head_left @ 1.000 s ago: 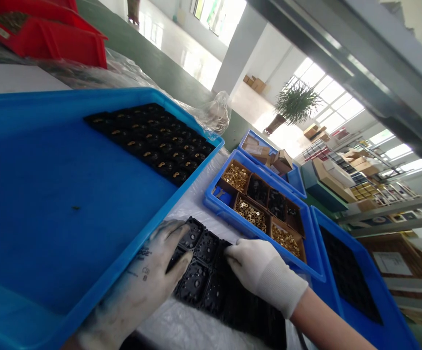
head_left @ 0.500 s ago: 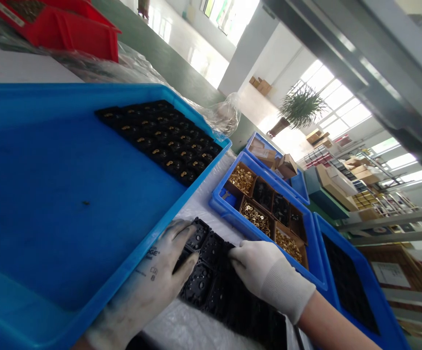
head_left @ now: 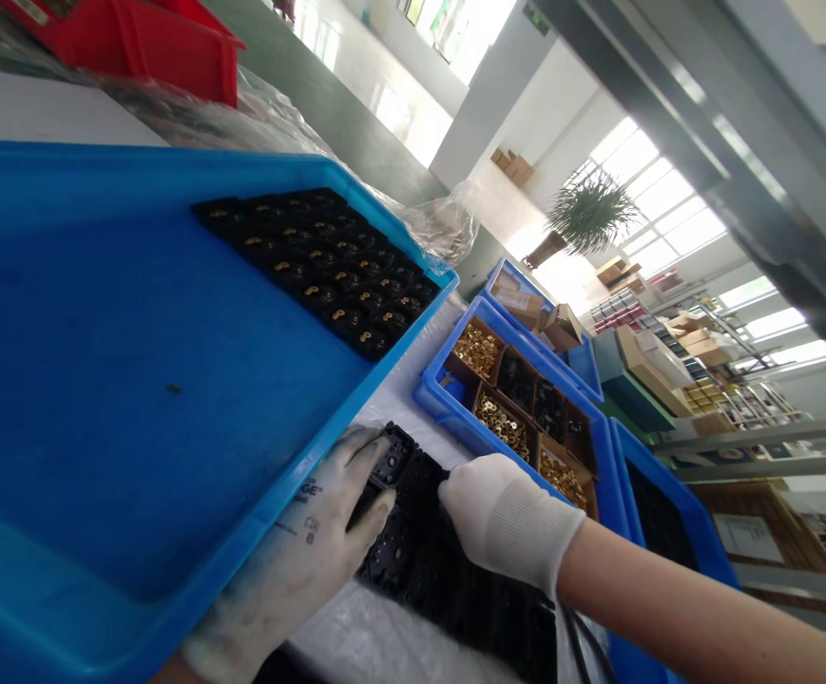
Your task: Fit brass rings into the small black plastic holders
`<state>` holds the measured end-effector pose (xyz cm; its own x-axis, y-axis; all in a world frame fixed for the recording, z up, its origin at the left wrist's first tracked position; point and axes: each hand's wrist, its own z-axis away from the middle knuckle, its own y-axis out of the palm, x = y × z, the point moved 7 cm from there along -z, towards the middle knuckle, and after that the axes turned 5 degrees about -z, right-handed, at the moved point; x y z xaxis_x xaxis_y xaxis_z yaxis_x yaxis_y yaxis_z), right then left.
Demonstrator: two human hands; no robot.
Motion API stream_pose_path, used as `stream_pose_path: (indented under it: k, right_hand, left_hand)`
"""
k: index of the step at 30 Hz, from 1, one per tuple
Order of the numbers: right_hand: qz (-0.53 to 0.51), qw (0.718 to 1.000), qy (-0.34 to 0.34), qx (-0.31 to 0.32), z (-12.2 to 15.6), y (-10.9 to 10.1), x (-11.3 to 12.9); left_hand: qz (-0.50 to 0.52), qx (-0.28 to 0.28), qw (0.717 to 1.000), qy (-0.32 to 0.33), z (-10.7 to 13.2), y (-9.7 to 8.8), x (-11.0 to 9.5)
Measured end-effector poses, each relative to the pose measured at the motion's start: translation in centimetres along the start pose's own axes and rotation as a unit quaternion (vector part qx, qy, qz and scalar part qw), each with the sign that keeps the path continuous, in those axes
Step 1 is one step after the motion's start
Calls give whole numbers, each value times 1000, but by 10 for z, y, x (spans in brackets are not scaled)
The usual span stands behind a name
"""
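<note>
A row of square black plastic housings [head_left: 391, 551] with small round studs inside lies on the plastic-covered table in front of me. My left hand [head_left: 319, 532], in a white printed glove, grips the near-left housing, with thumb and fingers at its edges. My right hand [head_left: 488, 513], also gloved in white, is closed with its fingertips pointed down over the row. Whatever it pinches is hidden behind the fingers. Beyond the hands, a blue bin [head_left: 527, 408] holds cardboard compartments of brass pieces [head_left: 502, 425] and small black parts [head_left: 516, 377].
A large blue tray [head_left: 134, 380] fills the left, with black housings bearing brass pieces [head_left: 334, 266] in its far corner. Red bins [head_left: 163, 47] stand behind it. Another blue tray with black parts [head_left: 659, 508] is at right; a metal beam [head_left: 698, 114] crosses overhead.
My right hand has shifted slightly left along the housings, and more of its forearm shows. My left hand keeps its hold. The view has moved a little.
</note>
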<state>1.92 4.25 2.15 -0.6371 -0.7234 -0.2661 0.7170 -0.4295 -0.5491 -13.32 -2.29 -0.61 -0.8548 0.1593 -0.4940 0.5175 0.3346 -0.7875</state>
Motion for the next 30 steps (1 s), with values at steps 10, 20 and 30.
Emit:
stream_pose_path:
  k: [10, 20, 30]
  right_hand:
    - [25, 999, 15, 43, -5, 0, 5]
    - [26, 999, 13, 18, 8, -10, -5]
    - [6, 999, 41, -10, 21, -5, -22]
  left_hand:
    - [-2, -8, 1000, 11, -3, -18, -3]
    - [15, -27, 1000, -4, 0, -6, 0]
    - [33, -41, 999, 0, 0, -2, 2]
